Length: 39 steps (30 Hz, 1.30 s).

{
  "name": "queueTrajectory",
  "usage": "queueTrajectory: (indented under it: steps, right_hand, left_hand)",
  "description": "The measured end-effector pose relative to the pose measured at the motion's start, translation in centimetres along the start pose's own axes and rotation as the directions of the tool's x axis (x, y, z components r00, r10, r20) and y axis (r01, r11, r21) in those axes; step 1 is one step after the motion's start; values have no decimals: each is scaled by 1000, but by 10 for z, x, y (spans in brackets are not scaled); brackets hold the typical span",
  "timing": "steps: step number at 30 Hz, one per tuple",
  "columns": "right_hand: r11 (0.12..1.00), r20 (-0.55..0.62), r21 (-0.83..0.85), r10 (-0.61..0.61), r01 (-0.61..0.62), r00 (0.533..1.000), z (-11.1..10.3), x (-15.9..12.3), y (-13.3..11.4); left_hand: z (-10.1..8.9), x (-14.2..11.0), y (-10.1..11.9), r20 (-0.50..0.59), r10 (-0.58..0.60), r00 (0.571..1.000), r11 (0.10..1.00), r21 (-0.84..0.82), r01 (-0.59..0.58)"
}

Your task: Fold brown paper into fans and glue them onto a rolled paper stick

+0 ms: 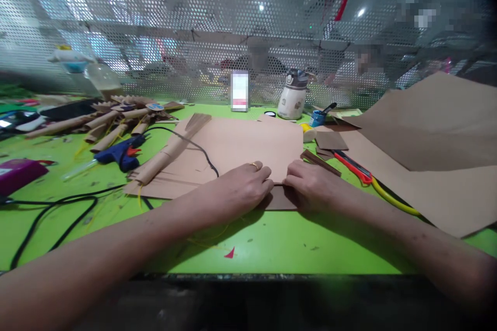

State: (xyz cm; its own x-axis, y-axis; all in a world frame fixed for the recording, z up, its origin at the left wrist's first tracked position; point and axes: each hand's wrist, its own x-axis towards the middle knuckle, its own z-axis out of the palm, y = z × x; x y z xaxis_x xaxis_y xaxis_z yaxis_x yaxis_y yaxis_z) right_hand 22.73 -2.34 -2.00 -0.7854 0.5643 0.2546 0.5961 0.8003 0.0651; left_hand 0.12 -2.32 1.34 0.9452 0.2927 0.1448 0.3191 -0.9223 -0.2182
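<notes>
A small brown paper piece (280, 199) lies near the front of the green table, its upper edge running between my two hands. My left hand (248, 183), with a ring on one finger, has its fingers curled together and pinches the left end of that edge. At the right end, my right hand (308, 182) is closed in the same way, thumb and fingers together. My fingertips partly hide the paper's fold or edge. Beyond the hands spreads a larger brown kraft paper sheet (252, 145). A paper roll with a fringed end (165, 158) rests on its left side.
To the left are a blue glue gun (120, 154) with its black cord and several paper rolls (104, 124). A red utility knife (353, 166), a blue paint jar (317, 118) and large kraft sheets (442, 129) lie right. A bottle (293, 95) and lit phone (239, 91) stand behind.
</notes>
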Motion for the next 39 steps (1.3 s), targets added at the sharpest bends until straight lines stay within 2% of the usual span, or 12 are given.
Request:
queueTrajectory:
  steps: [4, 9, 11, 13, 16, 18, 20, 22, 28, 30, 33, 39]
  right_hand:
    - [997, 49, -73, -32, 36, 998, -5, -2, -4]
    - [989, 43, -144, -39, 45, 998, -11, -4, -13]
    - [987, 39, -156, -41, 46, 998, -12, -5, -16]
    - [983, 45, -177, -39, 46, 998, -12, -5, -20]
    - [983, 37, -179, -27, 34, 999, -12, -6, -23]
    - [988, 18, -152, -19, 21, 1000, -12, -6, -24]
    - [991, 5, -132, -2, 2, 1000, -12, -6, -25]
    - [993, -7, -120, 15, -16, 1000, -11, -7, -26]
    - [999, -46, -2, 40, -40, 998, -7, -6, -23]
    - [994, -104, 83, 75, -67, 992, -9, -5, -18]
    - [961, -161, 240, 179, -137, 970, -17, -1, -11]
    - [815, 21, 536, 248, -220, 969, -32, 6, -13]
  left_hand:
    - [1, -1, 3, -18, 8, 1000, 999, 42, -7]
    - [3, -3, 1, -31, -19, 999, 1000, -16, 19]
    - [2, -2, -1, -1, -71, 998, 994, -79, 70]
    - [2, -1, -7, 30, -167, 985, 970, -172, 170]
    - [5, 2, -19, 88, -321, 943, 861, -388, 329]
    - [9, 5, -26, 142, -409, 901, 738, -529, 418]
    - [14, 10, -29, 203, -480, 853, 631, -596, 497]
    - [18, 15, -27, 244, -514, 822, 599, -584, 548]
    - [18, 20, -12, 292, -564, 772, 570, -538, 621]
    - [17, 19, -10, 295, -563, 772, 564, -546, 620]
    - [14, 16, -9, 276, -531, 801, 572, -581, 579]
    - [10, 13, -6, 105, -494, 863, 681, -571, 459]
